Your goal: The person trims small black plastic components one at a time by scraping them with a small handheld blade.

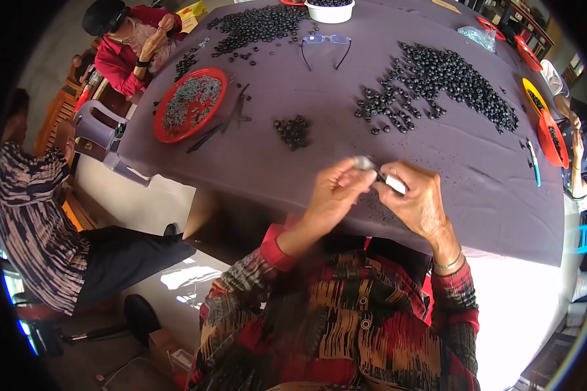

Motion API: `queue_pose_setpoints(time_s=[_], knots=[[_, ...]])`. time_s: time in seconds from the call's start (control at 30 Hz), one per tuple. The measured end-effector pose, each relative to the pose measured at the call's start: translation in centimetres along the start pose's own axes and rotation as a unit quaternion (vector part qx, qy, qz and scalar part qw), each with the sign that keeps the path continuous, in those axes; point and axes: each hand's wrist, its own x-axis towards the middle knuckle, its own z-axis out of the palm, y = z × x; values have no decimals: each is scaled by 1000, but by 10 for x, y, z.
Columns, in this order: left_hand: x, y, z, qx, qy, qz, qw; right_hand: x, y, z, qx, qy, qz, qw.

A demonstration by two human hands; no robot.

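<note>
Both hands meet above the near edge of the cloth-covered table. My left hand (336, 192) has its thumb and fingers pinched together and blurred; what lies in them is too smeared to name. My right hand (417, 195) is closed around a small white piece (396, 184), with a dark tip pointing toward my left fingers. Just beyond my left hand sits a little heap of round black pieces (292, 132). Farther right spreads a large pile of the same round black pieces (447, 81).
A red plate (171, 138) of small grey-green bits lies left, beside dark thin strips (207, 135). Eyeglasses (326, 40) rest mid-table near a white tub (331, 13). A blue-and-white pen (534, 163) and a red bowl (563, 158) are right. Other people sit around.
</note>
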Motion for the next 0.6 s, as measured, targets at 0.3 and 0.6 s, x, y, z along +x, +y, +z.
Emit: queue_pose_setpoints(time_s=[0.3, 0.6], knots=[[-8, -17, 6, -134, -74, -87, 984, -21, 13, -2, 43, -39, -45, 997], [-6, -2, 10, -211, -179, -89, 957, -23, 21, -6, 205, -28, -28, 978]])
